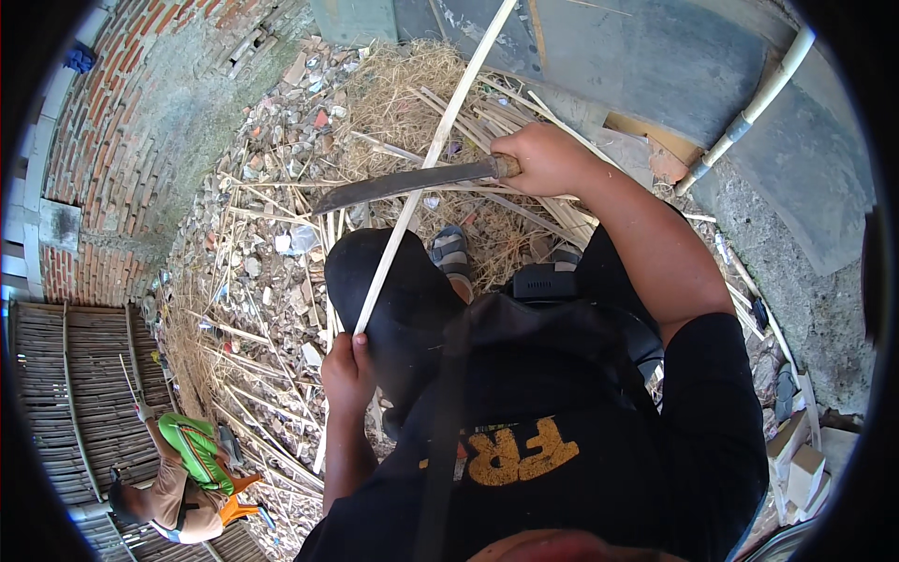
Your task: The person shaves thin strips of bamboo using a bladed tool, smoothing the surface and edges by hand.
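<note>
My right hand (546,159) is wrapped round the wooden handle of a machete (403,185), whose dark blade points left. The blade lies across a long pale bamboo strip (438,140), apparently touching it; which edge meets the strip I cannot tell. Low by my left knee, my left hand (348,375) grips the strip near its lower end, thumb along it. From there the strip slants up and away past my knee, running out of view at the top. More split bamboo strips (552,214) lie in a pile beyond my feet.
Rubble (272,253) with scattered strips covers the ground to my left, below a brick wall (112,178). Dry shavings (398,94) are heaped ahead. A pale pipe (749,112) stands at the right. Another person (183,478) sits at the lower left by a bamboo screen (70,393).
</note>
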`<state>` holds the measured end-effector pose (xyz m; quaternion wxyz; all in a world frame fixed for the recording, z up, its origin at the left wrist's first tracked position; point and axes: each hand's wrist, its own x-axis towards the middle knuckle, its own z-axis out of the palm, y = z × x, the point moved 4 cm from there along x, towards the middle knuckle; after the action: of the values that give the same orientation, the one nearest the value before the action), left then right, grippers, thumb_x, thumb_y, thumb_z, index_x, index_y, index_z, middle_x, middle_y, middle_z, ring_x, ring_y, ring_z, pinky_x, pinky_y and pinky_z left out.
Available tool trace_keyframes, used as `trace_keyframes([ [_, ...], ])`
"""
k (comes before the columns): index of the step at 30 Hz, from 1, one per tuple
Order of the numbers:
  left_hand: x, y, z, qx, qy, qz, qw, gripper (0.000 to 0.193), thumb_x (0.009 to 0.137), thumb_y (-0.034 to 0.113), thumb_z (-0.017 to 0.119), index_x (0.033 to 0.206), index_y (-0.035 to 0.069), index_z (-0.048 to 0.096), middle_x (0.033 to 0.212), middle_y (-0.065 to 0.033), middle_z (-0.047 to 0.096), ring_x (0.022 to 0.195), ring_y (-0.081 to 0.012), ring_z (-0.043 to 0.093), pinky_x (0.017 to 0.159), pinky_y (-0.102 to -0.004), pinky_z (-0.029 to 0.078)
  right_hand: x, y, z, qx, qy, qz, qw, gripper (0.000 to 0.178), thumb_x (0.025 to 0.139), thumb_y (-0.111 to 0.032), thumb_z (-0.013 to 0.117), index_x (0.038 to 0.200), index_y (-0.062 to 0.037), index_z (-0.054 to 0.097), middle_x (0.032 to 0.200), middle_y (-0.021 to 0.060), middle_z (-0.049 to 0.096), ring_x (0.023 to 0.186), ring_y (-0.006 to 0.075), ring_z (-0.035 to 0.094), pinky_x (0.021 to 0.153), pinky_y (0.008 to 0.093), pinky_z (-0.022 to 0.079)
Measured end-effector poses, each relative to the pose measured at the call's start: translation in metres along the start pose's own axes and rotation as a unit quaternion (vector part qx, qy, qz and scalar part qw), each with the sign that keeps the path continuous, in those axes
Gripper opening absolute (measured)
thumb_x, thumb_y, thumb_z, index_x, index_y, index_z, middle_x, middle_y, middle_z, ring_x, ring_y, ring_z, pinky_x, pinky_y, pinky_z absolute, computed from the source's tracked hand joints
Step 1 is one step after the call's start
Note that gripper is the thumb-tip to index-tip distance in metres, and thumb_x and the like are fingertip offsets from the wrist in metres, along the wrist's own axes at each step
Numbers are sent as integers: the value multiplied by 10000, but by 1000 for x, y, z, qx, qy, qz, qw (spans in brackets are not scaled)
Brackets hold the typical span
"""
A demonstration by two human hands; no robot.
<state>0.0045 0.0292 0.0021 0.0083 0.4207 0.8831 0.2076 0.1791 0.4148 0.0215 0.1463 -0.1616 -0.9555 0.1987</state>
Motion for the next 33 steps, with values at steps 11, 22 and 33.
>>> trace_keyframes([
  [11, 1, 4, -2, 6, -4, -8, 1000, 415, 1058, 323, 519, 769, 26, 503, 599, -227, 556, 571, -458, 574, 534, -520, 415, -2, -1, -1, 1, 6, -2, 1000, 309, 816, -328, 790, 950, -73, 679, 745, 187, 664, 787, 415, 667, 691, 504, 519],
  [22, -1, 1, -1, -8, -3, 5, 1000, 415, 1060, 331, 509, 781, 23, 503, 610, -238, 547, 588, -475, 573, 546, -534, 416, -1, 3, 2, 10, 13, -2, 1000, 307, 798, -314, 798, 932, -67, 675, 737, 201, 646, 779, 431, 655, 682, 513, 501],
  [33, 0, 0, 0, -10, -13, -8, 1000, 419, 1060, 338, 501, 794, 15, 519, 639, -254, 559, 619, -485, 584, 561, -537, 430, -2, -2, 3, -13, -31, 30, 999, 341, 798, -361, 790, 1041, -130, 728, 809, 174, 694, 843, 395, 687, 734, 500, 531],
])
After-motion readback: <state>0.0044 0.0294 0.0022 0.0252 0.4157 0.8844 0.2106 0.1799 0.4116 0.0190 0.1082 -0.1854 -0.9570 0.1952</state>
